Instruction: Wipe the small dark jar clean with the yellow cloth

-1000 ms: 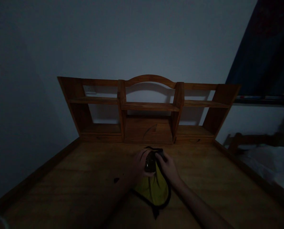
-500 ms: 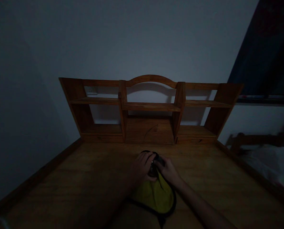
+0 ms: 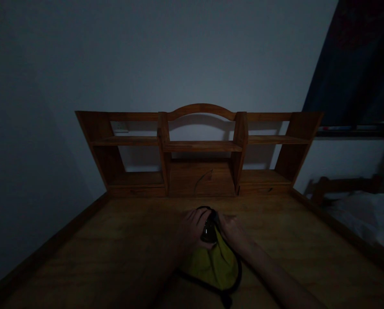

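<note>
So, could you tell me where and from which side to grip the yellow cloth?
Probably the yellow cloth by its black-edged far end, from both sides, where the left hand and right hand are: it bunches up around the small dark object; the rest lies flat.

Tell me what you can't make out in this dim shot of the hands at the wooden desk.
Head view, all dim:
Small dark object between left hand and right hand: fingers cover it, identity unclear.
Yellow cloth: forearms overlap its sides, and the bottom edge cuts its tip.
Pale item on the shelf unit: too small.
</note>
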A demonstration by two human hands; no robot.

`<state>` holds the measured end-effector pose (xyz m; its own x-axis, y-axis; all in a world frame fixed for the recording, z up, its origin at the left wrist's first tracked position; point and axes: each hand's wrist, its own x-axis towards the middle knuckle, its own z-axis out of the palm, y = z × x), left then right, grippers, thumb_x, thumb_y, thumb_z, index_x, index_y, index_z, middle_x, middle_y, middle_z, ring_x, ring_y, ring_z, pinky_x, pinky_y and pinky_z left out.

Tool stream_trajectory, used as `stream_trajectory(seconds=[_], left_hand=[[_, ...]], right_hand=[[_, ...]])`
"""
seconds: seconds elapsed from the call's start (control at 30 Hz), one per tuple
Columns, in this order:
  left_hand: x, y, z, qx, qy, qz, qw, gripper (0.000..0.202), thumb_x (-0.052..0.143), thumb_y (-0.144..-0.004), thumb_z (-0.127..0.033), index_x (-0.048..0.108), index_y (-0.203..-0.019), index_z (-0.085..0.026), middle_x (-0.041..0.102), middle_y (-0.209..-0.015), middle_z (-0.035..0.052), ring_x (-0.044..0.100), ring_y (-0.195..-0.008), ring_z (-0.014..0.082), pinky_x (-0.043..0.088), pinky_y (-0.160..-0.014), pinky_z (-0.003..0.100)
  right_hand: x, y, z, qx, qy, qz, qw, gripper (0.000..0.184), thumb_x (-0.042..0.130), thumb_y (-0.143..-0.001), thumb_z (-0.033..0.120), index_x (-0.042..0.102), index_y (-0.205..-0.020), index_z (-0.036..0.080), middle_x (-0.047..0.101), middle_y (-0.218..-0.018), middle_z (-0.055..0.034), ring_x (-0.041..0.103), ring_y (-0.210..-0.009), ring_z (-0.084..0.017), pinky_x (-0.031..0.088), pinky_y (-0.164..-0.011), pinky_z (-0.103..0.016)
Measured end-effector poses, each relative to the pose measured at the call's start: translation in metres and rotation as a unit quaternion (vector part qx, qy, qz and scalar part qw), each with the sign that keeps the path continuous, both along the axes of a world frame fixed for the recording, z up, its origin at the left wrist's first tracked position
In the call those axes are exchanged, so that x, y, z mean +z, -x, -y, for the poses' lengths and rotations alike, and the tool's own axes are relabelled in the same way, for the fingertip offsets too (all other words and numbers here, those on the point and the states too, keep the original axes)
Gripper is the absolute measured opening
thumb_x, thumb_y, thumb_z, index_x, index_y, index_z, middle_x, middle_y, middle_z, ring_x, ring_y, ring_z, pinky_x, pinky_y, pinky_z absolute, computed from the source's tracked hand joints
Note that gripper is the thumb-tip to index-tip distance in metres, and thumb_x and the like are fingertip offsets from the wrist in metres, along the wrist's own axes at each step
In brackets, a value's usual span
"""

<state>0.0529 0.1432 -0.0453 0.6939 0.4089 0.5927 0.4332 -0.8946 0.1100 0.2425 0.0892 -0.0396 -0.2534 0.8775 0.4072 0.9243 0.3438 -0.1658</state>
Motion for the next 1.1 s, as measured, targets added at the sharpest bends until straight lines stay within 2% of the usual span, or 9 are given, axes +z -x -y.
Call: stream_trajectory(seconds=[0.17,0.37,0.53,0.67,0.77,0.83,0.93,1.03,1.1], left_hand=[[-0.003,-0.001,-0.002,0.009,0.002,0.01,1.0,0.094,0.075,-0.059,-0.056,0.037,-0.133,-0.013,0.052,-0.127,0.0161,0.051,-0.114,0.0321,0.043,-0.096,0.045],[-0.009,-0.004,-0.004,-0.023,-0.034,-0.023,0.999,0.09,0.073,-0.06,-0.06,0.042,-0.131,-0.014,0.057,-0.12,0.015,0.054,-0.111,0.0322,0.039,-0.1,0.049],[-0.006,-0.004,-0.001,-0.024,-0.04,-0.027,0.999,0.086,0.068,-0.066,-0.062,0.041,-0.132,-0.015,0.056,-0.121,0.0159,0.053,-0.111,0.0322,0.038,-0.099,0.049],[-0.006,-0.003,0.0,-0.01,-0.002,-0.009,1.0,0.093,0.07,-0.062,-0.063,0.037,-0.135,-0.016,0.053,-0.126,0.0153,0.051,-0.114,0.0324,0.04,-0.098,0.047],[-0.008,-0.002,0.0,0.001,0.011,0.011,1.0,0.093,0.072,-0.062,-0.06,0.036,-0.136,-0.018,0.051,-0.129,0.0145,0.049,-0.116,0.0323,0.042,-0.098,0.046],[-0.007,-0.001,0.0,0.009,0.02,0.017,1.0,0.09,0.073,-0.064,-0.057,0.036,-0.136,-0.019,0.05,-0.128,0.0138,0.049,-0.117,0.0316,0.042,-0.098,0.046],[-0.005,0.002,-0.002,0.016,0.027,0.024,0.999,0.087,0.073,-0.066,-0.054,0.035,-0.136,-0.018,0.05,-0.127,0.0137,0.049,-0.117,0.0307,0.043,-0.098,0.046],[-0.003,0.005,-0.005,0.028,0.016,0.025,0.999,0.086,0.075,-0.066,-0.047,0.035,-0.136,-0.018,0.049,-0.127,0.0139,0.048,-0.118,0.0312,0.042,-0.099,0.046],[-0.004,0.005,-0.006,0.023,0.009,0.015,1.0,0.086,0.077,-0.065,-0.045,0.036,-0.136,-0.018,0.05,-0.127,0.0141,0.049,-0.117,0.032,0.042,-0.098,0.047]], right_hand=[[-0.001,0.003,0.002,0.026,-0.001,-0.119,0.993,0.027,0.039,-0.092,0.013,0.054,-0.114,0.017,0.07,-0.095,-0.0089,0.066,-0.082,-0.021,0.046,-0.072,-0.027],[-0.007,-0.001,0.003,0.026,0.027,-0.123,0.992,0.04,0.045,-0.089,0.014,0.049,-0.128,0.02,0.069,-0.101,-0.0094,0.065,-0.088,-0.022,0.046,-0.075,-0.028],[0.004,-0.004,0.005,0.023,0.026,-0.108,0.994,0.027,0.047,-0.088,0.014,0.06,-0.111,0.019,0.07,-0.093,-0.0072,0.066,-0.082,-0.021,0.044,-0.071,-0.026],[0.014,-0.004,0.007,0.003,0.032,-0.051,0.998,0.018,0.047,-0.09,0.019,0.065,-0.093,0.017,0.071,-0.081,-0.0086,0.066,-0.069,-0.021,0.041,-0.061,-0.026],[0.011,-0.003,0.007,-0.009,0.019,-0.04,0.999,0.019,0.046,-0.088,0.014,0.064,-0.096,0.014,0.071,-0.08,-0.0102,0.066,-0.068,-0.022,0.041,-0.061,-0.027],[0.005,-0.001,0.006,-0.012,0.011,-0.095,0.995,0.026,0.045,-0.086,0.012,0.063,-0.104,0.014,0.071,-0.084,-0.0102,0.066,-0.07,-0.023,0.043,-0.063,-0.028],[-0.003,0.003,-0.001,0.0,0.015,-0.269,0.963,0.029,0.045,-0.086,0.016,0.063,-0.109,0.017,0.071,-0.091,-0.0081,0.066,-0.08,-0.023,0.048,-0.07,-0.03],[-0.013,0.007,-0.01,0.043,0.047,-0.457,0.887,0.031,0.052,-0.08,0.019,0.062,-0.109,0.018,0.069,-0.103,-0.0055,0.064,-0.094,-0.023,0.05,-0.082,-0.033],[-0.02,0.008,-0.015,0.068,0.085,-0.533,0.839,0.042,0.056,-0.072,0.017,0.06,-0.114,0.019,0.067,-0.109,-0.0044,0.062,-0.101,-0.024,0.05,-0.088,-0.036]])
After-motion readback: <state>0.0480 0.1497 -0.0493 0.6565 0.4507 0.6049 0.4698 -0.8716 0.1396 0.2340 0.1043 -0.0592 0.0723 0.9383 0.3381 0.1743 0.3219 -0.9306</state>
